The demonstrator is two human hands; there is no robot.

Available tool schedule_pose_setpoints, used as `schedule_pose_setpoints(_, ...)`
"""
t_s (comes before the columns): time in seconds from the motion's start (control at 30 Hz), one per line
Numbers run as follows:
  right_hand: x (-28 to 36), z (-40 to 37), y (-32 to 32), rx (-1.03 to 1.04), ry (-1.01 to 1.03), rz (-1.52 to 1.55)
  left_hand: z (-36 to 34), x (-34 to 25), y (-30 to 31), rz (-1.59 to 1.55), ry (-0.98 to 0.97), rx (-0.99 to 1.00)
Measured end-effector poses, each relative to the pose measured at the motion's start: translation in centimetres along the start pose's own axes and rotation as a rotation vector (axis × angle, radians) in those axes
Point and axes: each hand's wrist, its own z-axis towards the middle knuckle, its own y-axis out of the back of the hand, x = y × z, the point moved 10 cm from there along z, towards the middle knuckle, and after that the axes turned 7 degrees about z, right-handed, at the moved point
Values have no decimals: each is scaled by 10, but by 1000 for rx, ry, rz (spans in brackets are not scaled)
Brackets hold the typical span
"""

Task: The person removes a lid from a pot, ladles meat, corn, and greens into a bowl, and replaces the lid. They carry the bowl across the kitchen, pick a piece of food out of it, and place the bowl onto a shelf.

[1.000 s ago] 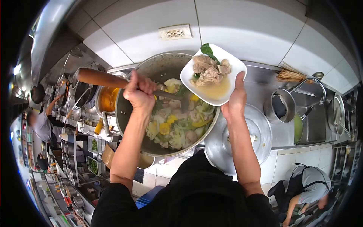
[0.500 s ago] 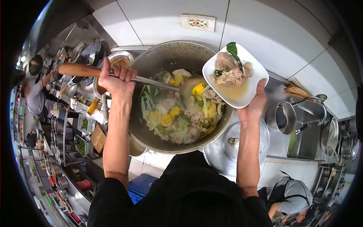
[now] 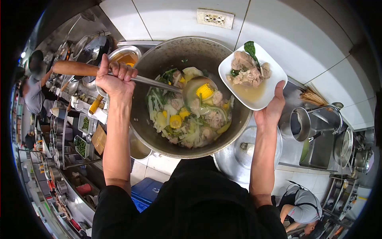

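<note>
My left hand (image 3: 116, 79) is wrapped round the shaft of a long ladle (image 3: 159, 84), just past its wooden handle. The ladle's round bowl sits in the big pot (image 3: 137, 115), with a piece of corn (image 3: 204, 91) and some meat in it. Around it in the pot lie cabbage, greens, corn and meat chunks. My right hand (image 3: 272, 107) grips the lower right edge of a white square plate (image 3: 259, 104), thumb on the rim. On the plate are meat chunks (image 3: 247, 71), a dark green leaf (image 3: 250, 51) and pale broth.
A large metal lid (image 3: 234, 155) lies below the pot's right side. A steel bowl of orange liquid (image 3: 126, 55) stands behind left. To the right are a sink (image 3: 318, 153) and a saucepan (image 3: 295, 123). One person (image 3: 300, 203) bends at lower right; another (image 3: 35, 95) stands far left.
The ladle has shifted left, and its bowl now shows corn and meat in it. The plate has moved slightly right, away from the pot's middle, with its food unchanged.
</note>
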Motion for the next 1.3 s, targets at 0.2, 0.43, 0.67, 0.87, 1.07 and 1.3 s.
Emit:
schedule_pose_setpoints(0.2, -1, 1, 1, 14, -3, -23, 5, -10, -9, 62, -28, 4)
schedule_pose_setpoints(0.43, -1, 0, -2, 28, -2, -21, 26, -20, -37, 290, 17, -52)
schedule_pose_setpoints(0.67, -3, 3, 0, 50, -19, 55, 30, -30, -36, 336, 39, -5)
schedule_pose_setpoints(0.87, -4, 5, 4, 33, -13, 34, 47, -44, -8, 234, 73, -45)
schedule_pose_setpoints(1.07, -3, 5, 4, 36, -11, 0, 53, -36, -17, 308, 141, -18)
schedule_pose_setpoints(1.3, -3, 6, 11, -4, -6, -17, 73, -6, -16, 367, 222, -11)
